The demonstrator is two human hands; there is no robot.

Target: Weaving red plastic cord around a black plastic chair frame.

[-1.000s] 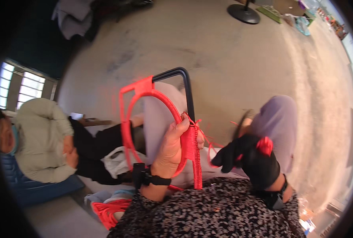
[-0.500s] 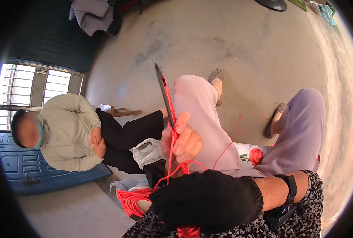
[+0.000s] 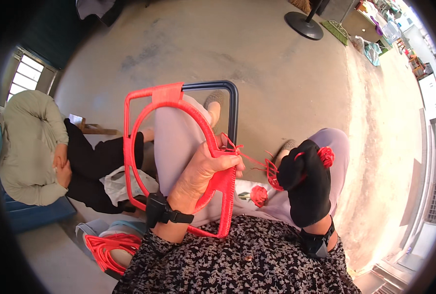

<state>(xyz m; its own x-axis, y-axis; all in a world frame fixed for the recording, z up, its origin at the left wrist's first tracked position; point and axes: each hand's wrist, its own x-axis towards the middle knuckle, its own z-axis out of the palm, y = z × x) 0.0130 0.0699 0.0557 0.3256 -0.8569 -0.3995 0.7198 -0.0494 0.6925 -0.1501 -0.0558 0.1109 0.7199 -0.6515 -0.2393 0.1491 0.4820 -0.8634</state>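
Note:
My bare left hand [image 3: 196, 171] grips a squarish frame [image 3: 167, 93] with a round ring inside it, its thumb pressed on the right side bar. Most of the frame and ring is wrapped in red cord; bare black tube [image 3: 235, 112] shows at the top right corner. My right hand [image 3: 304, 186], in a black glove, is off to the right, closed around a bundle of red cord [image 3: 327, 156]. A loose strand [image 3: 252, 159] runs from the frame beside my left fingers to the right hand. Some of the right fingers are hidden by the glove's dark shape.
Looped red cord [image 3: 105, 250] lies over a container at the lower left. A white plastic bag [image 3: 122, 185] is near a seated person [image 3: 31, 147] with joined hands. A cloth with a red rose [image 3: 258, 196] lies between my legs. A black round stand base [image 3: 304, 25] is far off.
The frame has turned from edge-on to face-on and come closer to my body. My gloved right hand has moved right, away from the left hand, drawing the cord across.

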